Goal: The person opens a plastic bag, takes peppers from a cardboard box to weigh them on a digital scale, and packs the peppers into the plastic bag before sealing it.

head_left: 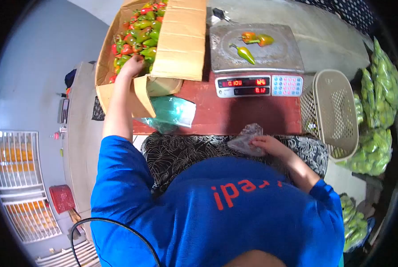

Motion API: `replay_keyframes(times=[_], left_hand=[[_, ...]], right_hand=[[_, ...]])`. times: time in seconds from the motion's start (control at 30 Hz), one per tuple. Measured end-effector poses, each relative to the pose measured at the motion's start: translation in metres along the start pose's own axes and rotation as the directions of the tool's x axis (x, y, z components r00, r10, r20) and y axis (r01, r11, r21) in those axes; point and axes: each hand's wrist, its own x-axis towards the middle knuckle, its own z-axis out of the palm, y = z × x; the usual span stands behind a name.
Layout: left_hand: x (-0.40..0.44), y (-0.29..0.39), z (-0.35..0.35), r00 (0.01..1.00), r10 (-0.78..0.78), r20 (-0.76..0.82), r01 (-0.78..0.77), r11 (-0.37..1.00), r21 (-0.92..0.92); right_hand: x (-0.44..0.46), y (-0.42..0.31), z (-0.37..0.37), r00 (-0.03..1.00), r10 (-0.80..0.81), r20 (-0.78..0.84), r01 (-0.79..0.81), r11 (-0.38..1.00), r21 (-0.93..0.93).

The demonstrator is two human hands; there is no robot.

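My left hand [133, 66] reaches into a cardboard box [181, 40], touching the green and red peppers [141, 33] heaped in it. Its fingertips are hidden among them, so what they hold cannot be made out. In front of my lap, the fingers of my right hand [266, 144] are closed on a clear plastic bag [244, 141], which hangs crumpled. Beyond it, a digital scale [225, 60] with lit red digits carries a yellow-green pepper [244, 54] and what look like two orange-green peppers [264, 40].
A green-tinted plastic bag [170, 113] lies beside the box on the red table [203, 104]. Right of the scale stands a beige perforated basket [334, 115]. Bags of green produce [381, 89] line the far right. A red crate [61, 198] is at left.
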Motion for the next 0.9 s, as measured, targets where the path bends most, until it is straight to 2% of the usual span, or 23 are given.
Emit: replay_keyframes(times=[0.03,0.1,0.13,0.17,0.23,0.27,0.37,0.4,0.43,0.47,0.5,0.57,0.63,0.7,0.73,0.77,0.9], left_hand=[[0.004,-0.002,-0.002,0.947,-0.080,0.310,0.077,0.997,0.022],[0.008,-0.005,0.008,0.948,0.119,0.294,-0.153,0.983,0.097],[0.017,-0.013,0.016,0.939,0.135,0.316,-0.152,0.988,0.029],[0.025,-0.023,0.021,0.947,0.165,0.277,-0.202,0.973,0.109],[-0.003,0.007,0.002,0.949,0.092,0.300,-0.121,0.989,0.081],[-0.011,0.013,0.000,0.971,0.090,0.222,-0.117,0.987,0.112],[0.003,-0.008,0.005,0.996,0.000,0.087,0.022,0.967,-0.253],[0.003,-0.002,-0.001,0.985,-0.098,0.139,0.157,0.838,-0.522],[0.000,0.002,-0.007,0.998,-0.050,0.024,0.053,0.769,-0.637],[0.000,0.009,-0.009,0.996,-0.089,-0.005,0.040,0.502,-0.864],[-0.019,0.048,-0.022,0.991,-0.135,-0.017,0.007,0.174,-0.985],[-0.041,0.100,-0.040,0.993,0.116,-0.019,0.008,-0.231,-0.973],[-0.035,0.142,-0.033,0.949,0.314,0.036,0.166,-0.398,-0.902],[-0.042,0.196,-0.018,0.883,0.451,0.129,0.347,-0.442,-0.827],[-0.036,0.213,-0.005,0.736,0.669,0.105,0.484,-0.411,-0.772],[-0.029,0.230,0.009,0.537,0.842,0.059,0.609,-0.338,-0.717],[-0.039,0.306,0.049,0.663,0.731,0.162,0.430,-0.195,-0.882]], right_hand=[[0.000,-0.003,0.001,0.999,0.041,0.002,-0.041,0.999,-0.002],[0.007,-0.003,-0.001,1.000,0.023,0.010,-0.022,0.999,-0.043],[0.005,-0.001,0.001,1.000,0.016,0.019,-0.015,0.998,-0.065],[0.001,-0.002,0.003,1.000,0.005,0.004,-0.005,0.999,-0.044],[-0.003,-0.006,0.002,0.999,-0.032,-0.026,0.032,0.999,-0.012],[0.001,0.003,0.002,0.994,-0.089,-0.061,0.087,0.996,-0.031],[0.001,0.002,-0.001,0.999,-0.007,-0.034,0.007,1.000,-0.019],[0.001,0.002,-0.001,1.000,-0.001,-0.021,0.001,1.000,-0.005],[-0.002,0.001,0.000,1.000,0.006,-0.008,-0.006,1.000,0.010],[-0.003,0.000,-0.001,1.000,0.012,0.004,-0.012,1.000,0.023],[-0.003,-0.001,-0.002,1.000,0.009,0.011,-0.010,1.000,0.013],[-0.004,-0.002,0.000,0.999,0.009,0.032,-0.008,1.000,-0.005],[-0.005,-0.004,0.001,1.000,-0.020,0.021,0.021,1.000,-0.015],[-0.005,-0.008,0.001,0.999,-0.031,0.023,0.032,0.999,-0.021],[-0.007,-0.011,0.002,0.999,-0.026,0.027,0.027,0.999,-0.019],[-0.007,-0.013,0.001,0.999,-0.021,0.028,0.022,1.000,-0.014],[-0.005,-0.009,-0.001,0.999,0.022,0.047,-0.023,1.000,0.004]])
